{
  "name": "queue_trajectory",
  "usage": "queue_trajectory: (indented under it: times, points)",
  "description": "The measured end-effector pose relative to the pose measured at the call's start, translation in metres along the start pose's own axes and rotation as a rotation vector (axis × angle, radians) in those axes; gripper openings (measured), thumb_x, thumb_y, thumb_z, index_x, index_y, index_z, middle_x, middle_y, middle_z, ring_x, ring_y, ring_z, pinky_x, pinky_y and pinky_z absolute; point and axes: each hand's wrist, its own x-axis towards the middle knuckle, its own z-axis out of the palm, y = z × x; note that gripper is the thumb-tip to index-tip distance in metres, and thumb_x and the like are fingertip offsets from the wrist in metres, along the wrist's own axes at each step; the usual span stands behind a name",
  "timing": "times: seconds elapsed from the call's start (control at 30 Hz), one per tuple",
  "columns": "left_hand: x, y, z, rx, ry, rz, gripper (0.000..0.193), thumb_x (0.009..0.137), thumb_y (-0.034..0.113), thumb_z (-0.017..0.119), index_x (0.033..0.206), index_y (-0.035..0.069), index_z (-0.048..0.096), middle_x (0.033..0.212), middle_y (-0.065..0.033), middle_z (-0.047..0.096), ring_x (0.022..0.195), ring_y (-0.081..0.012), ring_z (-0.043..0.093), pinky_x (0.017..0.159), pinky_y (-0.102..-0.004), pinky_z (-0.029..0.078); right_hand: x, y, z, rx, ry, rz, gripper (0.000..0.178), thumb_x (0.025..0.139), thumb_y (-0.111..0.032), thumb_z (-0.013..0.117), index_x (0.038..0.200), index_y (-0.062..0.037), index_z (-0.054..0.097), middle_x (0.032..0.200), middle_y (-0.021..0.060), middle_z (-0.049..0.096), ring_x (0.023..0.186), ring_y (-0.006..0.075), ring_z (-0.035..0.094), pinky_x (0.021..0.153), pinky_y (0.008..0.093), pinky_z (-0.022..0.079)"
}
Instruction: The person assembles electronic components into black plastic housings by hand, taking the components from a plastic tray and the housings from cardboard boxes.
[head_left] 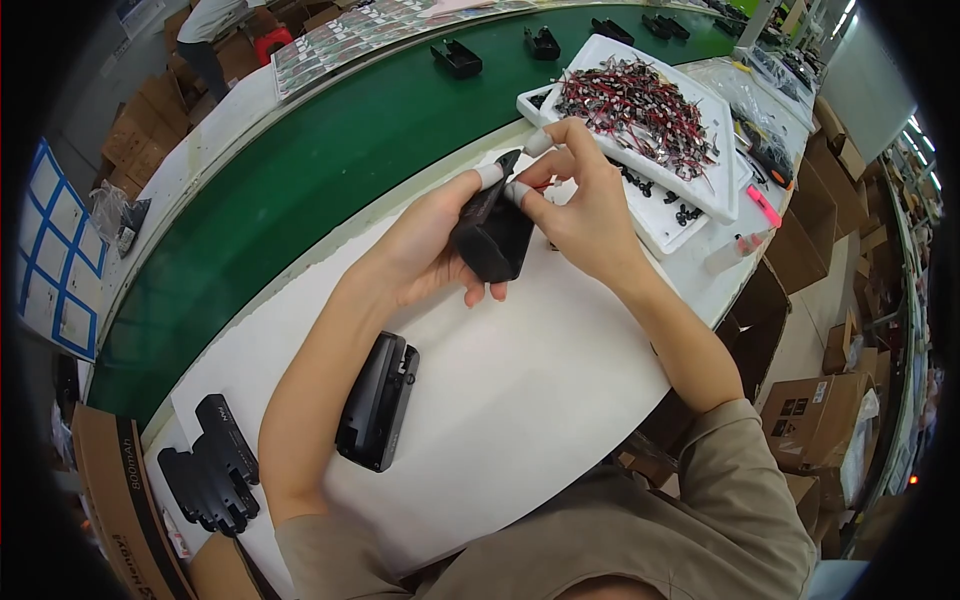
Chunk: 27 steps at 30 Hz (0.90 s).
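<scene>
My left hand (440,225) is closed around a black plastic housing (495,240), an open hollow shell held tilted above the white worktop (510,375). My right hand (585,200) is at the shell's upper end, thumb and fingers pinched on a small part with a red wire (548,185). The fingers mostly hide this part. White covers wrap several fingertips. Beside my left forearm lies another black housing (378,402), open side up. Farther left, several black plastic covers (212,470) sit in an overlapping pile.
A green conveyor belt (290,190) curves behind the worktop, carrying black housings (457,60). At right, a white foam tray (725,120) heaped with red-and-black wired parts rests on another tray holding small black pieces. A pink marker (763,206), a clear bottle (733,255) and cardboard boxes (815,420) stand farther right.
</scene>
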Motion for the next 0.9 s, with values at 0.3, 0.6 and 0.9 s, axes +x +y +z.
queue_trajectory:
  times: [0.3,0.6,0.9]
  points:
    - [0.001,0.0,-0.007,-0.082,-0.017,0.044,0.047,0.088,0.036,0.024,0.1,-0.005,0.045,0.077,-0.0138,0.057,0.046,-0.024,0.058,0.029,-0.0252,0.043,0.006,0.021,-0.002,0.151,-0.098,0.069,0.04,0.072,-0.004,0.063,0.105,-0.0007,0.042,0.075,0.0075,0.063,0.083,0.0146,0.058,0.077,0.0274,0.043]
    - [0.001,-0.001,-0.008,-0.156,-0.075,0.038,0.049,0.087,0.04,0.026,0.101,-0.003,0.045,0.077,-0.0134,0.057,0.044,-0.022,0.057,0.028,-0.0232,0.041,0.005,0.021,0.004,0.11,-0.016,0.012,0.047,0.068,-0.009,0.062,0.109,0.0002,0.04,0.072,0.0101,0.065,0.072,0.0218,0.062,0.074,0.0298,0.044]
    - [-0.002,0.011,-0.001,-0.032,-0.012,0.044,0.045,0.083,0.037,0.035,0.106,0.0,0.046,0.089,-0.019,0.061,0.039,-0.019,0.055,0.027,-0.022,0.042,0.009,0.015,-0.008,-0.012,-0.061,-0.003,0.055,0.071,-0.013,0.065,0.116,-0.0016,0.035,0.084,0.008,0.065,0.093,0.021,0.058,0.089,0.0345,0.037]
